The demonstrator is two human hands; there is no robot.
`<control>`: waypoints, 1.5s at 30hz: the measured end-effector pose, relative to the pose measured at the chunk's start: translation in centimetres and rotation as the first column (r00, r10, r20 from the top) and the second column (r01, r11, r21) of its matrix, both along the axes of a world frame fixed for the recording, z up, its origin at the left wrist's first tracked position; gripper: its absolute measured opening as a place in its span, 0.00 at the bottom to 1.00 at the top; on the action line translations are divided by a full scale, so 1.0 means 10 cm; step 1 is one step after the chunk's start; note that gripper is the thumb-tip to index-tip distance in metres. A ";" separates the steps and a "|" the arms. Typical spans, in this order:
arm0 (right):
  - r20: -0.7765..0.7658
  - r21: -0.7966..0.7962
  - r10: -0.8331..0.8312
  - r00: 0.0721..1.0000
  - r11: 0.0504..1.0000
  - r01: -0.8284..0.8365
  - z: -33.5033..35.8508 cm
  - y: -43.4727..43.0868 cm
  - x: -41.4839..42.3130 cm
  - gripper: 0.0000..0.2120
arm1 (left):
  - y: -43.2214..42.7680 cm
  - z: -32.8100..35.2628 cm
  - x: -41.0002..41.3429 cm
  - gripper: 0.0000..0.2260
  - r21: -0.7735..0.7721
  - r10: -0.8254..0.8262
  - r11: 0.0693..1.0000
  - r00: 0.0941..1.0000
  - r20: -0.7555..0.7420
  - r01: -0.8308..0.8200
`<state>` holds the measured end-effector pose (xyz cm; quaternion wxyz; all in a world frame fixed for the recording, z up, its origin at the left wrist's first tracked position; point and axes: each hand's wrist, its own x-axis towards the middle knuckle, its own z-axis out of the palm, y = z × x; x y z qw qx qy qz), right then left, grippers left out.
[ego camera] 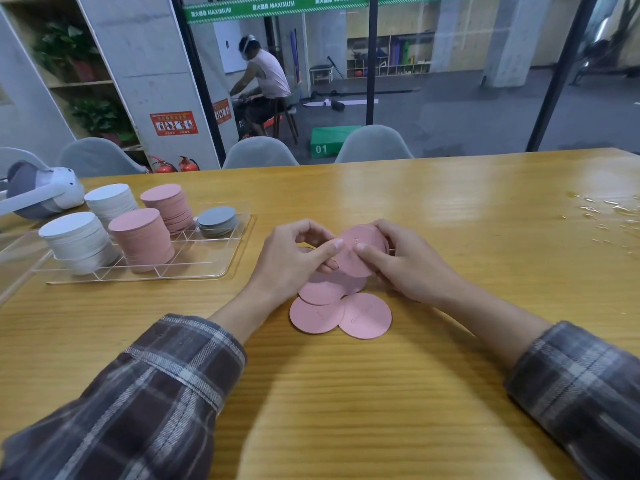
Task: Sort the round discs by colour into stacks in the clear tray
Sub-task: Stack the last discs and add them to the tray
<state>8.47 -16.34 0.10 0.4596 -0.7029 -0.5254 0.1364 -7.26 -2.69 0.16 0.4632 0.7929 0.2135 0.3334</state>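
Observation:
Both hands meet over a small heap of pink discs at the table's middle. My left hand (298,258) and my right hand (405,261) together pinch a tilted bunch of pink discs (360,252), thumbs pressed on its face. Under them lie several loose pink discs (365,315), overlapping flat on the wood. At the left stands the clear tray (214,268). It holds two white stacks (78,242), two pink stacks (142,237) and a low grey stack (217,220).
A white and grey headset (41,194) lies at the far left beside the tray. Clear plastic scraps (606,213) are scattered at the table's right. Grey chairs (259,152) line the far edge, and a person sits behind the glass.

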 end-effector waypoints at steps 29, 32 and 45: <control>-0.106 -0.042 -0.135 0.985 0.990 0.131 0.05 -0.05 -0.01 0.07 | 0.16 0.12 -0.11 0.04 0.023 -0.122 0.991 0.968 -0.221 0.130; -0.163 -0.038 -0.111 0.980 0.994 0.106 0.04 -0.04 0.01 0.08 | 0.12 0.13 -0.08 0.03 -0.067 -0.108 0.993 0.983 -0.149 0.099; -0.247 -0.059 -0.050 0.968 0.998 0.036 0.03 -0.02 -0.03 0.13 | 0.06 0.04 0.00 0.04 -0.143 0.025 0.989 0.999 -0.030 -0.029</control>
